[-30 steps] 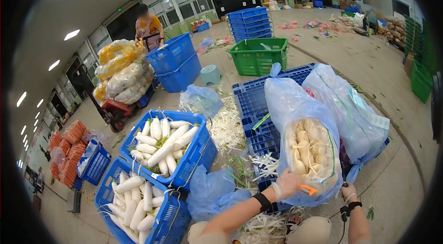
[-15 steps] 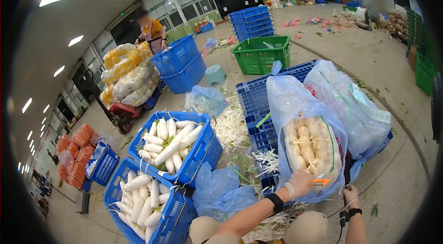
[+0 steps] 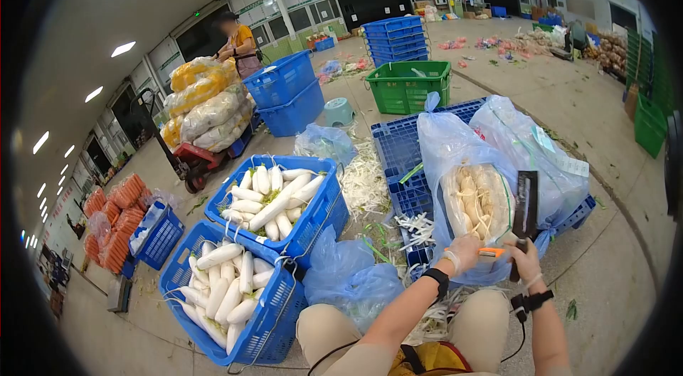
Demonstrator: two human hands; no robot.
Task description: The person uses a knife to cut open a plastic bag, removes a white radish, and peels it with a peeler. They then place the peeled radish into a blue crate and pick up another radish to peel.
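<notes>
A clear bag of pale root vegetables (image 3: 472, 198) lies inside an opened blue plastic bag (image 3: 445, 141) on a blue pallet (image 3: 403, 152). My left hand (image 3: 462, 253), in a thin glove, is at the bag's near edge, closed on a tool with an orange handle (image 3: 491, 253). Close on its right, my right hand (image 3: 525, 262) grips the handle of a dark broad-bladed knife (image 3: 526, 209), its blade pointing up beside the bag. A second filled blue bag (image 3: 530, 155) lies to the right.
Two blue crates of white radishes (image 3: 274, 202) (image 3: 224, 294) stand at left. Loose blue plastic (image 3: 348, 280) and white peelings (image 3: 363, 180) lie between crates and pallet. Beyond are a green crate (image 3: 409, 88), stacked blue crates (image 3: 288, 98), a loaded pallet jack (image 3: 199, 155) and a person (image 3: 240, 41).
My right hand has risen and moved left to the bag's near edge, bringing the knife upright. The orange-handled tool remains in my left hand. The far person's arms have lifted.
</notes>
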